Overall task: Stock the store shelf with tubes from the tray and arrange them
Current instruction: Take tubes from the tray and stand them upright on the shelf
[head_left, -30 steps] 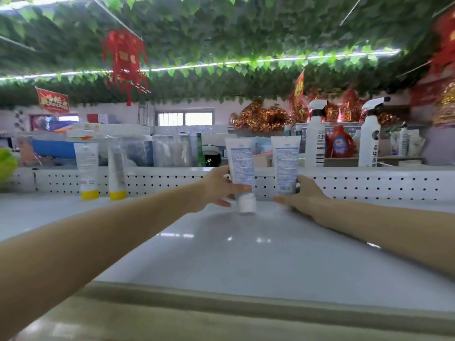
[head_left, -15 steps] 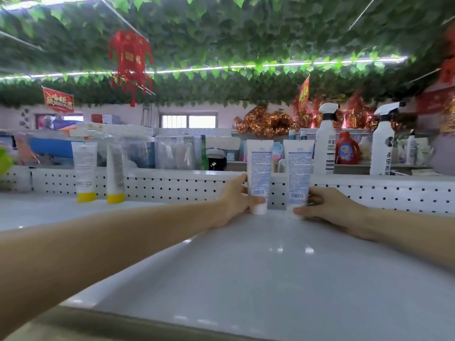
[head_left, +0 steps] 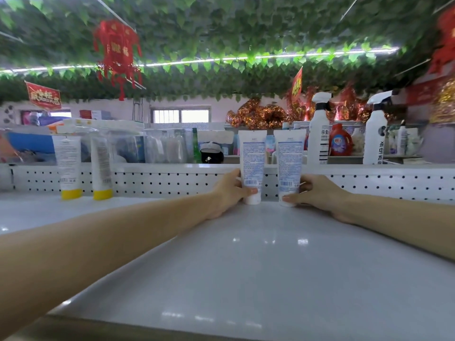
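Left hand [head_left: 227, 193], right hand [head_left: 317, 194] each clasp white blue-labelled plastic tube [head_left: 251, 166] [head_left: 288, 168] low, just above cap; light, squashy, top-heavy above grip.

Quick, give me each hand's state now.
Left hand: closed on left white tube.
Right hand: closed on right white tube.

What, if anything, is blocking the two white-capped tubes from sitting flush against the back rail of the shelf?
Nothing visible. The left tube in the left hand and the right tube in the right hand already stand cap-down right at the perforated back rail. The yellow-capped tubes stand well off to the left.
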The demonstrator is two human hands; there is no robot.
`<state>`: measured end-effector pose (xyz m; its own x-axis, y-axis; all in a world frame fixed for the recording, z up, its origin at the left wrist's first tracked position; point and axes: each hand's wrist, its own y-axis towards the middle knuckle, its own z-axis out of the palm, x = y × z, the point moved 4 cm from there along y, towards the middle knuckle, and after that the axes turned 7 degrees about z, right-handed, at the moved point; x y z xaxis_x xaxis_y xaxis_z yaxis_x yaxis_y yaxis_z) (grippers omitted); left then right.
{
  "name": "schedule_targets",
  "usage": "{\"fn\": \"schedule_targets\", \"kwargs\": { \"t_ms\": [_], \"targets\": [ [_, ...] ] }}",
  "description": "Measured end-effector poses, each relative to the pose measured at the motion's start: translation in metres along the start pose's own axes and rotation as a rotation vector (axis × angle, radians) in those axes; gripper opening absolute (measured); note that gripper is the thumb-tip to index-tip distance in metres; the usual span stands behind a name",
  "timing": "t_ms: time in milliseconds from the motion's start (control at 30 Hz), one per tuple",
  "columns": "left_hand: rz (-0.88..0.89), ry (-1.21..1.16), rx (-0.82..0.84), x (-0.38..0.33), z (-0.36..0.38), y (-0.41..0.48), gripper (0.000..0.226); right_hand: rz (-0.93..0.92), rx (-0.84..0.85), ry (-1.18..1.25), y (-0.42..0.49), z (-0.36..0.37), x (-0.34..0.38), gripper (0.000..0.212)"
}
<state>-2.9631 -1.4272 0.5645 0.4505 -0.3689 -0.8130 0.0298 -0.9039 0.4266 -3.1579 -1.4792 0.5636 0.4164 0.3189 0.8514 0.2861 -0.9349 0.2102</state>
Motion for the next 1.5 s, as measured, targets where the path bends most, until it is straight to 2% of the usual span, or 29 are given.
{"fn": "schedule_targets", "kwargs": {
  "t_ms": [200,633,1267,1433,1500],
  "targets": [
    [-0.005,0.001,0.001,0.004,-0.001,0.001,0.048,0.011,0.03,0.031,-0.003,0.002,0.002,0.036],
    [0.0,0.04,-0.018,0.004,-0.001,0.002,0.049,0.001,-0.042,-0.015,0.0,0.0,0.0,0.029],
    [-0.057,-0.043,-0.023,0.004,-0.003,-0.001,0.041,0.038,-0.032,-0.061,0.001,0.001,0.0,0.044],
    [-0.147,0.041,-0.025,0.002,-0.007,-0.004,0.028,0.069,0.002,-0.059,-0.002,0.0,-0.001,0.042],
    [-0.232,0.118,0.039,-0.006,-0.011,-0.006,0.032,0.107,0.073,-0.114,-0.008,0.002,0.004,0.036]
  ]
}}
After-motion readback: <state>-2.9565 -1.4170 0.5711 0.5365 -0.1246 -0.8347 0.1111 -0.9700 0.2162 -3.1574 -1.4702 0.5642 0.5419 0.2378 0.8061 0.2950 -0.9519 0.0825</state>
